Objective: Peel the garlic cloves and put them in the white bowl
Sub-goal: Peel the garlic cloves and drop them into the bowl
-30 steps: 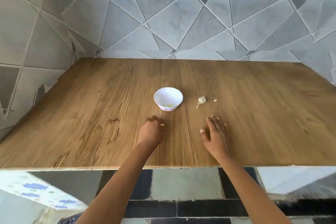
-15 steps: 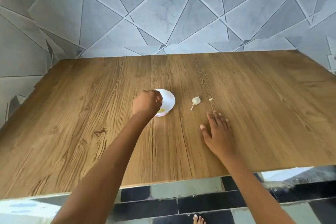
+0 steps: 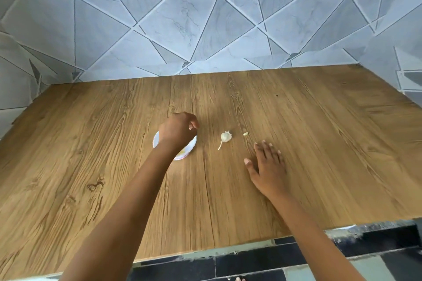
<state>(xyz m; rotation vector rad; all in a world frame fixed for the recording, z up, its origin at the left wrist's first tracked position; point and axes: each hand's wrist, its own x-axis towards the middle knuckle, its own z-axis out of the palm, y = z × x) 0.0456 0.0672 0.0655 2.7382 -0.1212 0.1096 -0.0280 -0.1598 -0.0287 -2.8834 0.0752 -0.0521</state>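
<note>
The fingers (image 3: 193, 124) of the left hand (image 3: 178, 131) are curled inward, knuckles up, directly over the white bowl (image 3: 156, 141), hiding most of it. A second ago this hand sits nearer the tabletop's front edge, short of the bowl; half a second ago it reaches the rim; now it is above the inside. Whether the fingers pinch a clove or have let one go cannot be told (the palm faces away). I judge this to be the drop of a peeled clove into the bowl, so one clove is about done.

The right hand (image 3: 268, 166) has not moved: it lies flat, fingers straight and spread, holding nothing.

Just ahead of it, apart from both hands, the unpeeled garlic piece (image 3: 225, 137) with its thin stalk lies to the right of the bowl, and a small pale scrap (image 3: 245, 133) lies just beyond; these are left to deal with.

All rest on a wood-grain tabletop (image 3: 319, 143), set against a wall of grey triangular tiles (image 3: 182, 18), with a dark tiled floor (image 3: 251, 260) below its near edge.
</note>
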